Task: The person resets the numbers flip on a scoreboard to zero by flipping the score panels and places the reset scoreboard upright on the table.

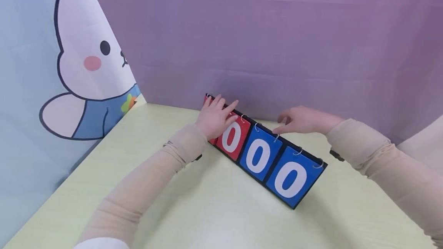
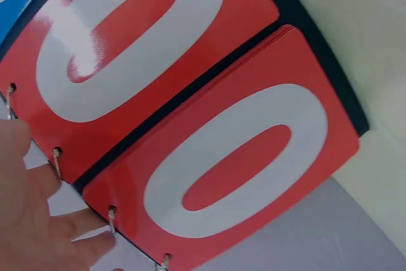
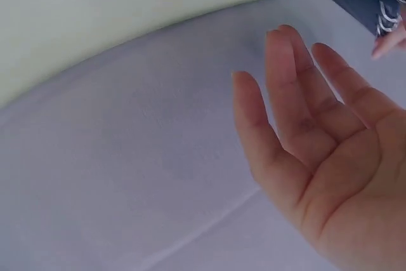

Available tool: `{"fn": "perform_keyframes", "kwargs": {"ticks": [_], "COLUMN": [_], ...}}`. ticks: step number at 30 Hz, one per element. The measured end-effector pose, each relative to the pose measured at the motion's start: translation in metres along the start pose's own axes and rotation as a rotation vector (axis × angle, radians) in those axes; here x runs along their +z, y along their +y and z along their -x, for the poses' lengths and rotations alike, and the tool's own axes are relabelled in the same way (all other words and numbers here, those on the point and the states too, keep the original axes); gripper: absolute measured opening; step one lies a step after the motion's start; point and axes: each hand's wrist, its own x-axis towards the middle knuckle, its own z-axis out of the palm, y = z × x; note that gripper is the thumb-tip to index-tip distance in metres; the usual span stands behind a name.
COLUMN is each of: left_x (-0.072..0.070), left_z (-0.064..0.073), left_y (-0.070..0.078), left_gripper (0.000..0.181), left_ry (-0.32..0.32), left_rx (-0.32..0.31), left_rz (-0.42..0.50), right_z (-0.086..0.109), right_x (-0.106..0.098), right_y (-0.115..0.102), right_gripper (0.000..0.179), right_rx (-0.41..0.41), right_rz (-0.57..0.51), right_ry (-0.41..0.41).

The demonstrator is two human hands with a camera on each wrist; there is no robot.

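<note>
A flip scoreboard [image 1: 241, 158] with a black backing stands tilted on the table, two red cards on its left half and two blue cards on its right. Every card shows a white 0 and hangs from metal rings along the top edge. With fingers spread, my left hand [image 1: 215, 119] touches that edge at the red end; in the left wrist view its fingertips are right at the rings below the red card [image 2: 222, 157]. My right hand [image 1: 300, 120] hovers behind the blue end, fingers loosely bent, holding nothing. The right wrist view shows its bare palm [image 3: 346, 176] apart from the board.
The pale yellow-green table [image 1: 194, 210] meets a purple cloth backdrop [image 1: 277, 41] just behind the scoreboard. On the left hangs a light blue cloth [image 1: 27, 87] printed with a cartoon figure [image 1: 93, 72].
</note>
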Motion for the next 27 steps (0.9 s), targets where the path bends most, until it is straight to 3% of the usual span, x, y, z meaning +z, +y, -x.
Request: {"fn": "perform_keyframes", "kwargs": {"ticks": [5,9,11,14,17,21,27], "left_x": [-0.005,-0.003,0.0,0.006,0.009,0.011,0.013], "left_z": [0.002,-0.001,-0.004,-0.009,-0.013,-0.015,-0.017], "left_y": [-0.006,-0.019,-0.027,-0.04,-0.051,-0.058,-0.065], "left_gripper": [0.057,0.056,0.057,0.06,0.061,0.053,0.047], "left_ry": [0.008,0.02,0.051,0.093,0.086,0.04,0.079], "left_rx": [0.01,-0.013,-0.067,-0.207,-0.326,-0.392,-0.406], "left_rz": [0.034,0.173,0.265,0.404,0.533,0.623,0.639], "right_z": [0.015,0.031,0.039,0.05,0.055,0.054,0.053], "right_x": [-0.001,0.001,0.002,0.003,0.008,0.015,0.016], "right_y": [0.01,0.025,0.033,0.04,0.044,0.048,0.054], "right_gripper": [0.046,0.058,0.068,0.077,0.08,0.082,0.08], "right_rx": [-0.029,0.036,0.112,0.215,0.255,0.261,0.28], "right_rz": [-0.083,-0.161,-0.194,-0.247,-0.307,-0.398,-0.453], "right_ry": [-0.02,-0.067,-0.14,-0.281,-0.359,-0.331,-0.291]}}
